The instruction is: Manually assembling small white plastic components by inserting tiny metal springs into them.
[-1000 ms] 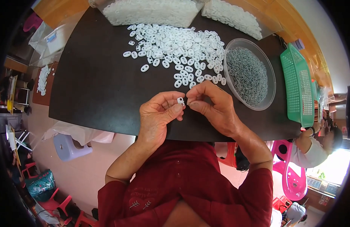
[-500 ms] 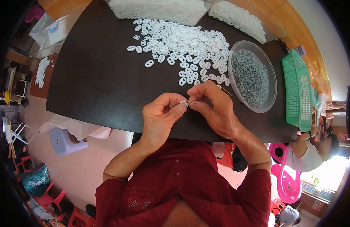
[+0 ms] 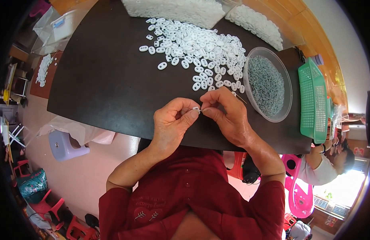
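Above the near edge of the dark table, my left hand (image 3: 171,124) pinches a small white oval plastic piece (image 3: 196,109) between thumb and forefinger. Close beside it, my right hand (image 3: 229,116) is closed in a pinch, thumb against forefinger. A thin grey screw (image 3: 201,111) shows at its fingertips, mostly hidden, pointing at the white piece. Beyond my hands spreads a loose heap of white oval two-holed plastic pieces (image 3: 201,46). Right of the heap stands a round clear tub (image 3: 290,94) filled with small grey screws (image 3: 266,86).
Clear containers of white pieces (image 3: 173,14) (image 3: 255,26) line the far edge. A green basket (image 3: 313,102) stands at the right edge, with a thin stick (image 3: 242,98) near the tub. A lilac stool (image 3: 65,145) is on the floor at left; another person (image 3: 323,168) sits at right.
The view has shifted slightly, so the table things appear a little displaced. Both hands keep their pinch close together, and the white piece is still in my left fingers.
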Motion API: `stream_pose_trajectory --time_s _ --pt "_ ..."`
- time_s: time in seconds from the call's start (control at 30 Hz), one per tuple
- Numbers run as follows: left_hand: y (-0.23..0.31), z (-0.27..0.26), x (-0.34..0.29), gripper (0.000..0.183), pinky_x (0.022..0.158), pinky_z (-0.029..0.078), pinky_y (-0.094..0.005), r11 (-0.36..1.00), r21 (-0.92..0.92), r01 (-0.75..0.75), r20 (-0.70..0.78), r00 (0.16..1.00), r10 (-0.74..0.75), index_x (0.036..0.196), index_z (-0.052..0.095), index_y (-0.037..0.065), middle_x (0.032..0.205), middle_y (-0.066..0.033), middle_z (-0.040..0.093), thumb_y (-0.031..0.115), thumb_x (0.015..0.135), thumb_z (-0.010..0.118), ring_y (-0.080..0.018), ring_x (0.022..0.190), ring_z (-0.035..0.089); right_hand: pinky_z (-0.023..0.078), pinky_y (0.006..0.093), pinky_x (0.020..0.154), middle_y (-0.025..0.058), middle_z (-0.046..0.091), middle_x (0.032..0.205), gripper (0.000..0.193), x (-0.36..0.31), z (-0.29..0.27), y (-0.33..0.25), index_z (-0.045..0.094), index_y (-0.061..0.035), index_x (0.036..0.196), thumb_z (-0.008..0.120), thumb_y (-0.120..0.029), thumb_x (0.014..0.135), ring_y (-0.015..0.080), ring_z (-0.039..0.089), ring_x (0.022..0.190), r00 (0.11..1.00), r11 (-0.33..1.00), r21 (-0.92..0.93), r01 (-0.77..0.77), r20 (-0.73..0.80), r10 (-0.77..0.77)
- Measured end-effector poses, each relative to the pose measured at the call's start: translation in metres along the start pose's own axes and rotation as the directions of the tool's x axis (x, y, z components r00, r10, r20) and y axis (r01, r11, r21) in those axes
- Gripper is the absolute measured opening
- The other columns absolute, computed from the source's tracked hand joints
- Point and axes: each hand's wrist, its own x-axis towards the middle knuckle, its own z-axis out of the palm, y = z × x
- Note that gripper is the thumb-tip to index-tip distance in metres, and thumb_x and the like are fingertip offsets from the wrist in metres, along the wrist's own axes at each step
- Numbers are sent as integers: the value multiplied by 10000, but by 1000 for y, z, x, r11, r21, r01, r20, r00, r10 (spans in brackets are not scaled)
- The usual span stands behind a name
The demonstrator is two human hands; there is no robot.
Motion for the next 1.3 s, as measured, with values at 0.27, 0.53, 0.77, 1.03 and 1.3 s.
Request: stream_pose_trajectory --time_s 0.27,0.53,0.77,1.03,1.3 --pt "-2 -1 0 72 572 378 -164 997 72 -9 -8 1000 9 915 615 1 760 43 517 63 878 617 -13 659 438 472 311 632 94 555 810 238 1 1 1 565 -17 977 627 46 756 220 576 715 999 999 -36 34 -6 -34" --pt "-6 -3 3 55 583 394 -175 991 120 -60 1 998 60 902 618 -6 766 32 522 37 868 613 -22 668 461 476 310 631 94 553 812 242 1 2 4 568 -15 975 629 53 750 219 580 714 1000 1000 -19 20 0 -20" --pt "-4 -1 2 49 580 395 -181 986 153 -65 -11 998 67 890 617 -7 757 24 521 32 861 616 -27 666 463 487 302 652 98 545 832 245 0 3 2 568 -18 981 629 53 754 205 589 732 1000 1000 1 -29 13 29" --pt "3 2 -1 76 628 412 -193 928 356 -113 -6 992 123 893 615 -8 780 21 553 64 870 622 -42 705 482 464 263 720 56 564 849 242 -1 3 1 571 -11 1014 621 33 781 131 563 794 995 996 -2 -92 35 92" --pt "-10 4 3 69 536 407 -249 816 486 -312 -26 928 371 867 613 3 707 -41 539 -16 805 638 -117 611 510 463 256 697 47 584 827 188 3 14 4 584 -6 973 623 8 790 118 553 762 996 996 -21 -83 -37 82"
